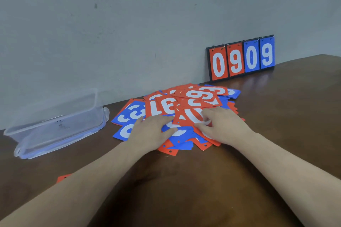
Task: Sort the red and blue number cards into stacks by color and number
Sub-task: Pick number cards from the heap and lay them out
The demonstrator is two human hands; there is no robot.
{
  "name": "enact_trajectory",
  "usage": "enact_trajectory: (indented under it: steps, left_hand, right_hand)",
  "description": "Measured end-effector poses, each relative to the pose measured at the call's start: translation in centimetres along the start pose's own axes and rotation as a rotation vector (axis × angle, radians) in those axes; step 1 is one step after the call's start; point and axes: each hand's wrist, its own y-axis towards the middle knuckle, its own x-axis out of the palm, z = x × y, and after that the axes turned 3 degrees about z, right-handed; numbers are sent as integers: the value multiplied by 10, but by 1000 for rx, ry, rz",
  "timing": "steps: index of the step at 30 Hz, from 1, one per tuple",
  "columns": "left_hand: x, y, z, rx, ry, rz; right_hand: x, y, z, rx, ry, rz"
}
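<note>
Two hands: both are lying flat on the card pile [177, 114], fingers spread.
Left hand [151, 132]: pressing blue cards at 9 o'clock.
Right hand [223, 125]: resting on a red card [191, 117] at 3 o'clock.
Pile: sitting mid-table [276, 116], unsorted.

I counted one mixed pile of cards [177, 114], too overlapped to number; one stray red card [62, 178]; one clear container [55, 123]; one scoreboard [241, 59] showing four digits.

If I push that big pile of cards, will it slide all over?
Probably. The pile of cards is loose and overlapping on a smooth, shiny table, so cards likely slip apart. They look thin and flat, likely light and hard to lift singly.
</note>
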Motion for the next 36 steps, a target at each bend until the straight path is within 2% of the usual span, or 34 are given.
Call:
enact_trajectory:
  steps: [5, 10, 13, 17, 19, 24, 29, 33, 36]
  left_hand:
    - [-8, -8, 1, 64, 188, 1]
    - [-12, -14, 3, 98, 164, -24]
    - [-15, -21, 0, 79, 133, -67]
    - [-22, -34, -7, 34, 102, -70]
    - [-25, -43, -8, 34, 99, -58]
    - [-22, -71, -9, 6, 115, -38]
    - [-23, -83, -6, -100, -16, -18]
    - [-26, -85, -1, -178, -84, -82]
    - [-31, -83, -3, -267, -182, -126]
  right_hand:
    - [-11, -11, -9, -9, 3, -91]
    - [-21, -19, 3, -18, 50, -209]
    - [-25, -21, 5, 42, 104, -284]
    - [-30, -24, -3, -69, 97, -339]
    - [-32, -26, -7, -103, 144, -341]
    - [-27, -27, -13, -100, 164, -220]
    - [-16, -30, -23, -149, 127, -337]
    - [-18, -30, -26, -120, 105, -279]
    - [-20, -30, -25, -87, 111, -306]
